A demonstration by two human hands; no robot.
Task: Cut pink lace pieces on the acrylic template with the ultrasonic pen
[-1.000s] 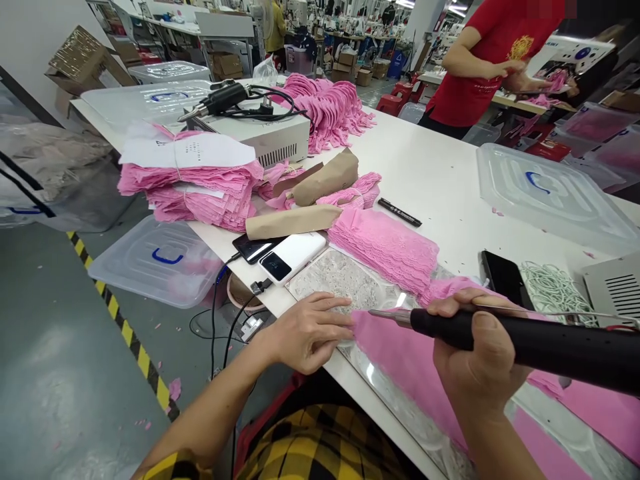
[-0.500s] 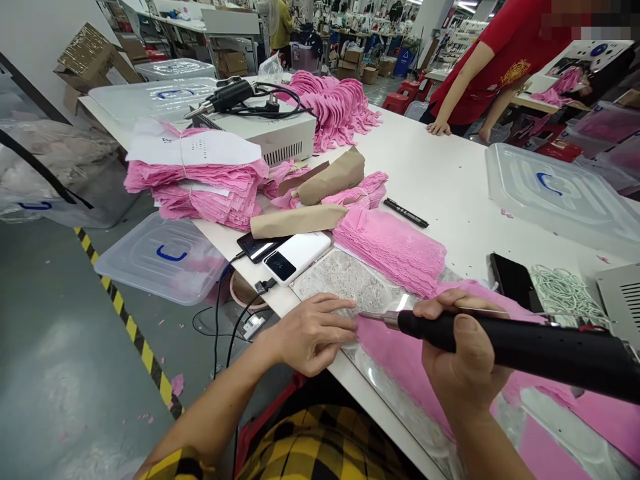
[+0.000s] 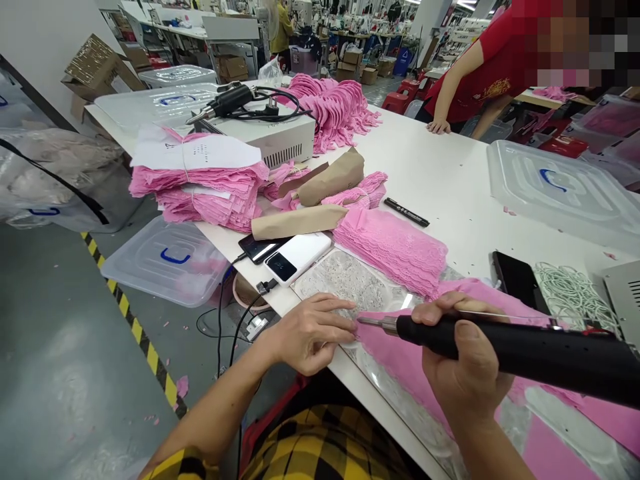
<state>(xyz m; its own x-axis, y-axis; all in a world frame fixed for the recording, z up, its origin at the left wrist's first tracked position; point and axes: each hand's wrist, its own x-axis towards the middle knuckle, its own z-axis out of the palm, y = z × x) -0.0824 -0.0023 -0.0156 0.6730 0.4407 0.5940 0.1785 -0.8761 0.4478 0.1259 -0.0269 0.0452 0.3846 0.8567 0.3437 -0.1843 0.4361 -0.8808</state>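
Note:
My right hand (image 3: 467, 360) is wrapped round a thick black handheld tool with a slim metal tip (image 3: 505, 341), much like a soldering iron. Its tip meets the left edge of a pink fabric piece (image 3: 395, 357), close to my left fingertips. With fingers stretched out, my left hand (image 3: 313, 333) lies on the table edge and a clear plate (image 3: 345, 277), its fingertips at the fabric's edge. Behind the tool sits a stack of pink lace-edged pieces (image 3: 390, 250). A white power bank (image 3: 300, 257) with a small display lies beyond my left hand.
Bundled pink pieces (image 3: 210, 193) and a white box (image 3: 285, 137) bearing a second black tool (image 3: 233, 100) stand at the far left. A phone (image 3: 517, 277), pale green cord (image 3: 570, 293) and a plastic lid (image 3: 560, 187) are rightward. A person in red (image 3: 470, 80) leans on the table.
The tool has shifted very slightly left and down, with its tip at the fabric's edge. My left hand is almost still. The person in red has leaned lower.

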